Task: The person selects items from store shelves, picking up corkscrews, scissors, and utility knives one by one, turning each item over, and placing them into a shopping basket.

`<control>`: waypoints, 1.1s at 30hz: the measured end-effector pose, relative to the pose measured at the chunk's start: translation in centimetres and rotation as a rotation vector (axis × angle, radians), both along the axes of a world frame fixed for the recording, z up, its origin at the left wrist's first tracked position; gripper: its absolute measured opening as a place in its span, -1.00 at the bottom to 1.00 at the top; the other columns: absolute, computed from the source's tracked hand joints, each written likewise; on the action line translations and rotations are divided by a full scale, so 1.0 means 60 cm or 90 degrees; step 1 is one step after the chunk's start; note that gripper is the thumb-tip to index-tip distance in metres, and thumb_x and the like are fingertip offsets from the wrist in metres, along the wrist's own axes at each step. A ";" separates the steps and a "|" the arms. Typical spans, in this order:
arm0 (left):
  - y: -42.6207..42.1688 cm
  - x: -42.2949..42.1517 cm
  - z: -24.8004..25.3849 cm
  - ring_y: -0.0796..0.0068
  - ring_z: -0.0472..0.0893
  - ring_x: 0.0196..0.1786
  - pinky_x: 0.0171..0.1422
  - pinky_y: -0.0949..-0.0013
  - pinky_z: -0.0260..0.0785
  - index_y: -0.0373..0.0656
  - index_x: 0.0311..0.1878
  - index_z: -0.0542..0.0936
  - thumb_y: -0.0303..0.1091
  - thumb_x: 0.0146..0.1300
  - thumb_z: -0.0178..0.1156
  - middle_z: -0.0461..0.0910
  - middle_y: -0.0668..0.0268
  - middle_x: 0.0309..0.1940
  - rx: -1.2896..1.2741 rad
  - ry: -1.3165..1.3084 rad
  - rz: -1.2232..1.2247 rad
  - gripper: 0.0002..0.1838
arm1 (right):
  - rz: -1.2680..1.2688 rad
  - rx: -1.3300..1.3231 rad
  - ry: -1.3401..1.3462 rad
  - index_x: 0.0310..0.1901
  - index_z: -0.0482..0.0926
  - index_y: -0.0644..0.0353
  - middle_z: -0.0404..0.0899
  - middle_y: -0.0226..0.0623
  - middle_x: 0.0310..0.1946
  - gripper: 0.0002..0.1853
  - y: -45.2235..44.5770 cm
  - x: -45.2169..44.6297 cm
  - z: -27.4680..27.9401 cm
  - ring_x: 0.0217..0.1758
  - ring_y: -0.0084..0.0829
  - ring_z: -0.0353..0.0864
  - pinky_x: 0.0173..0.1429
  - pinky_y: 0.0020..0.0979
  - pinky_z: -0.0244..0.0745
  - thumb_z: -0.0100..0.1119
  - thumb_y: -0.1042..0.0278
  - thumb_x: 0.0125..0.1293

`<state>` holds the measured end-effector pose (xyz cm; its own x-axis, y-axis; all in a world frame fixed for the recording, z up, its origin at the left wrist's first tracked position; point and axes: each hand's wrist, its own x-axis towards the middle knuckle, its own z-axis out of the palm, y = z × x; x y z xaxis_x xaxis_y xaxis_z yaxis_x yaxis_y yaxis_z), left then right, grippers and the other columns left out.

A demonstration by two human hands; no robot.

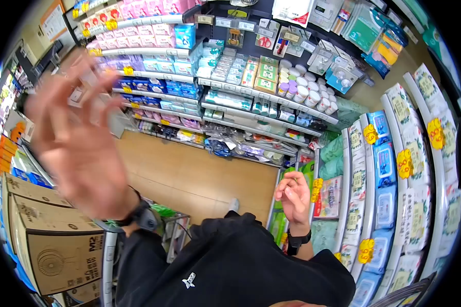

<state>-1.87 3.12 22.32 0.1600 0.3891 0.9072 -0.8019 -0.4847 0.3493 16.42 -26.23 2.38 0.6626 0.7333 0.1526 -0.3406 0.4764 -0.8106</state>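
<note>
My left hand is raised close to the camera at the left, blurred by motion, with its fingers apart and nothing held. A dark watch is on that wrist. Lower down, right of centre, my right hand has its palm turned up and its fingers loosely curled, with nothing visible in it. A black band circles the right wrist. Closest to the right hand are green packs and a pink-and-white pack on the shelf beside it.
Shelves of packaged goods curve across the front, with white-lidded tubs at centre right. Shelves of wipes packs line the right side. Cardboard boxes stand at the lower left. Tiled floor lies between the shelves.
</note>
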 end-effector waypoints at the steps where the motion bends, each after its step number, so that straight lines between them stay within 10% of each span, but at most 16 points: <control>1: 0.004 0.008 0.018 0.04 0.63 0.06 0.06 0.20 0.55 -0.21 0.23 0.44 -0.06 0.47 0.03 0.53 -0.12 0.12 0.024 -0.023 -0.007 -0.53 | 0.002 0.013 0.005 0.22 0.35 0.30 0.57 -0.20 -0.19 -0.60 0.003 0.019 -0.001 -0.21 -0.43 0.57 -0.13 -0.43 0.49 0.13 0.53 0.38; 33: 0.265 0.339 0.020 0.25 0.64 -0.32 -0.17 0.27 0.52 -0.39 -0.07 0.57 0.03 0.41 0.10 0.62 0.06 -0.31 0.056 0.033 0.088 -0.47 | 0.071 -0.071 0.075 0.19 0.38 0.27 0.50 -0.31 -0.26 -0.65 0.309 0.389 -0.045 -0.24 -0.51 0.47 -0.14 -0.45 0.35 0.10 0.50 0.40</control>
